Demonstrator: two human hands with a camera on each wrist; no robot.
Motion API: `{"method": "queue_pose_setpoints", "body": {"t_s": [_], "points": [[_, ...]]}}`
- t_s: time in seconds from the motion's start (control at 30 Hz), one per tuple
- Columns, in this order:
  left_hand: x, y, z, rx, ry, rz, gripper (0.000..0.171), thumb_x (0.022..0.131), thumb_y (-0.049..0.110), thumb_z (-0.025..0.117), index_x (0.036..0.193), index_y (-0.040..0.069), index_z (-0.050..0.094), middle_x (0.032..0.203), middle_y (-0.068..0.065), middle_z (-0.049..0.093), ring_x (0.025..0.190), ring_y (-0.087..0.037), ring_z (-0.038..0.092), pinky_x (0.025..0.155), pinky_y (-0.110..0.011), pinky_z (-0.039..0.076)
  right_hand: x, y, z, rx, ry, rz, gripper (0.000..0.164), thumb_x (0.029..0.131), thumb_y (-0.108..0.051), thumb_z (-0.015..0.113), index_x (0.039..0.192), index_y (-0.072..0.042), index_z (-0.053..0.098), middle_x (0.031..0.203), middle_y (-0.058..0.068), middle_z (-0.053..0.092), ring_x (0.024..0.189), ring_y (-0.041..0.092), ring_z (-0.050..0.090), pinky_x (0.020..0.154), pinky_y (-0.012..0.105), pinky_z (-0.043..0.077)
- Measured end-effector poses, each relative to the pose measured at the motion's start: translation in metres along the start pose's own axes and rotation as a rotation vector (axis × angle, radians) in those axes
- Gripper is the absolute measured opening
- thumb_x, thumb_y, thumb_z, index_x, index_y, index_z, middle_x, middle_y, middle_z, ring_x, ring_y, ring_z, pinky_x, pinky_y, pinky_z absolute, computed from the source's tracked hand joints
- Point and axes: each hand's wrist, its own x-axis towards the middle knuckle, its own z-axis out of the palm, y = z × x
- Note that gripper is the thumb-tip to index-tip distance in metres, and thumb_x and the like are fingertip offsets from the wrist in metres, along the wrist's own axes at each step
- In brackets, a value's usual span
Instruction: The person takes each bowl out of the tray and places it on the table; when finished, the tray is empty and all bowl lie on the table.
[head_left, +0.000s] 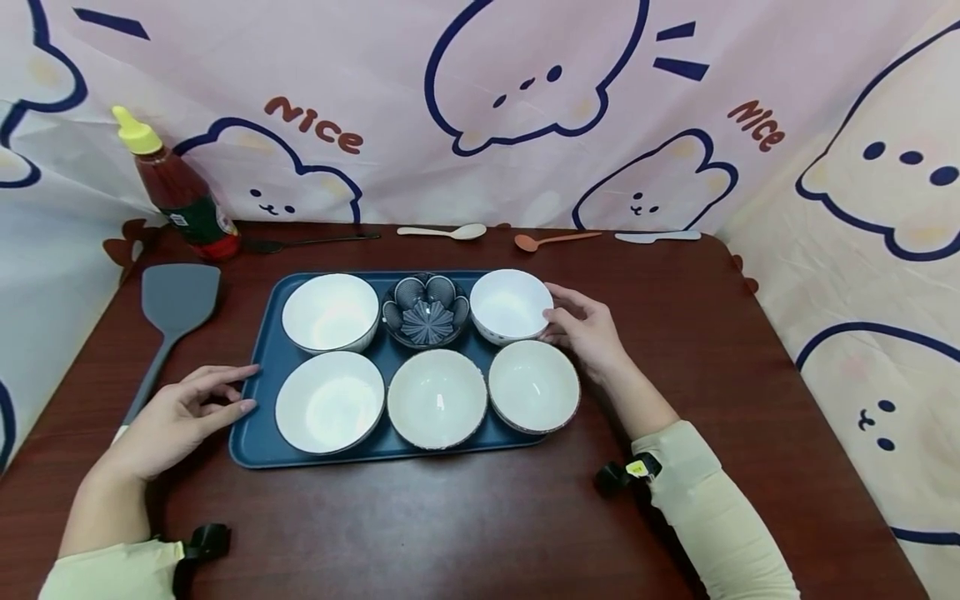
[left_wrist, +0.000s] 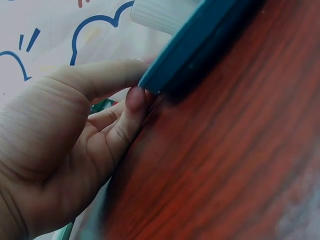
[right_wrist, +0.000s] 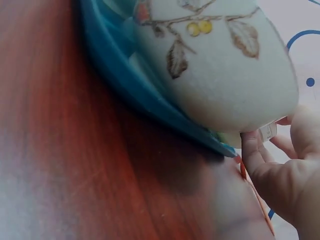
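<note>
A blue tray (head_left: 255,417) lies on the table under two rows of bowls. My left hand (head_left: 176,414) pinches its left edge; in the left wrist view the thumb and a finger (left_wrist: 131,107) meet at the tray rim (left_wrist: 167,65). At the tray's right end, my right hand (head_left: 587,333) grips the edge, thumb close against the back right white bowl (head_left: 510,304); the bowls partly hide this grip. A dark flower-shaped bowl (head_left: 427,312) sits mid-back. The front right bowl (head_left: 534,386) shows a leaf-and-berry pattern (right_wrist: 215,65) in the right wrist view.
A grey spatula (head_left: 178,304) lies left of the tray. A red sauce bottle (head_left: 183,196) with a yellow cap stands at the back left. Along the back edge lie a dark utensil (head_left: 315,242), a white spoon (head_left: 442,232), an orange spoon (head_left: 555,241) and a pale knife (head_left: 657,237).
</note>
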Motion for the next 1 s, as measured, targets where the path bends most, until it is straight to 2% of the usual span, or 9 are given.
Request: {"method": "queue_pose_setpoints", "body": {"t_s": [0.17, 0.4, 0.73, 1.0], "points": [[0.001, 0.0, 0.0, -0.01, -0.003, 0.019, 0.044, 0.095, 0.02, 0.07, 0.137, 0.008, 0.06, 0.112, 0.007, 0.053, 0.088, 0.006, 0.052, 0.069, -0.007, 0.047, 0.001, -0.009, -0.007, 0.086, 0.018, -0.008, 0.048, 0.095, -0.004, 0.061, 0.142, -0.012, 0.055, 0.108, 0.009, 0.063, 0.065, 0.012, 0.068, 0.065, 0.025, 0.06], [0.002, -0.002, 0.0, -0.012, -0.009, 0.028, 0.045, 0.094, 0.02, 0.07, 0.137, 0.009, 0.06, 0.112, 0.011, 0.052, 0.09, 0.006, 0.051, 0.07, -0.006, 0.046, 0.0, -0.021, -0.029, 0.168, 0.09, -0.03, 0.049, 0.096, -0.005, 0.062, 0.144, -0.009, 0.052, 0.102, 0.005, 0.064, 0.066, 0.011, 0.068, 0.065, 0.023, 0.059], [0.001, -0.001, -0.001, -0.031, -0.011, 0.009, 0.047, 0.094, 0.02, 0.07, 0.138, 0.008, 0.059, 0.115, 0.01, 0.051, 0.091, 0.006, 0.051, 0.07, -0.006, 0.047, 0.014, -0.011, -0.055, 0.161, 0.154, -0.023, 0.05, 0.095, -0.001, 0.06, 0.144, -0.008, 0.052, 0.101, 0.003, 0.065, 0.065, 0.012, 0.068, 0.065, 0.024, 0.059], [-0.001, -0.001, 0.0, -0.035, -0.014, 0.012, 0.047, 0.094, 0.02, 0.071, 0.138, 0.008, 0.059, 0.116, 0.01, 0.051, 0.091, 0.005, 0.051, 0.07, -0.006, 0.047, 0.019, 0.0, -0.062, 0.185, 0.127, -0.009, 0.054, 0.095, -0.002, 0.061, 0.148, -0.006, 0.047, 0.098, 0.003, 0.064, 0.065, 0.01, 0.068, 0.066, 0.022, 0.059]]}}
